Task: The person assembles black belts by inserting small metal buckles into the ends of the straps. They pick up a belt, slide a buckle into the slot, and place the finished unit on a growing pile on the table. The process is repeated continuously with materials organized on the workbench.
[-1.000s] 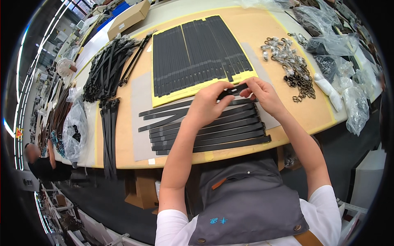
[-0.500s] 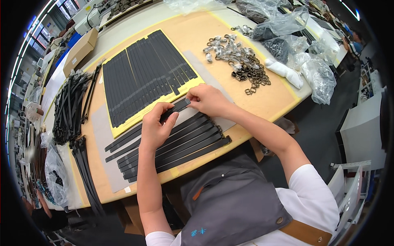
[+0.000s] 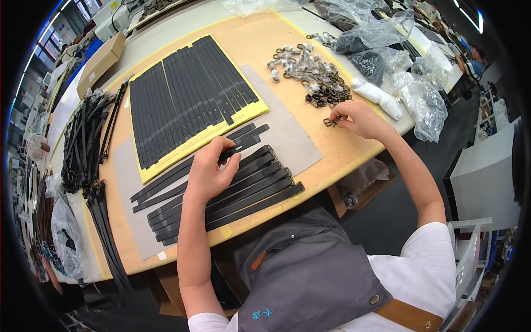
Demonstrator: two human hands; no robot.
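My left hand (image 3: pixel 209 169) is closed on a flat black strap (image 3: pixel 246 145) with a small slot near its end, which points toward the far right. Farther right, my right hand (image 3: pixel 362 120) pinches a bronze-coloured buckle (image 3: pixel 330 121) at the near edge of the loose buckle pile (image 3: pixel 330 88). Below my left hand lies a row of black straps (image 3: pixel 254 191) with buckles at their right ends. Beyond it, a yellow board (image 3: pixel 160 172) carries many plain black straps (image 3: pixel 188 99) side by side.
Bundles of dark straps (image 3: pixel 88 138) lie on the left, some hanging over the table's front edge. A cardboard box (image 3: pixel 102 63) stands at the back left. Clear plastic bags (image 3: pixel 423 105) and a white roll (image 3: pixel 377 98) lie along the right edge. Below is an open carton (image 3: pixel 362 191).
My right hand has left the strap end and moved right to the buckle pile, where it grips a buckle. My left hand keeps hold of the strap.
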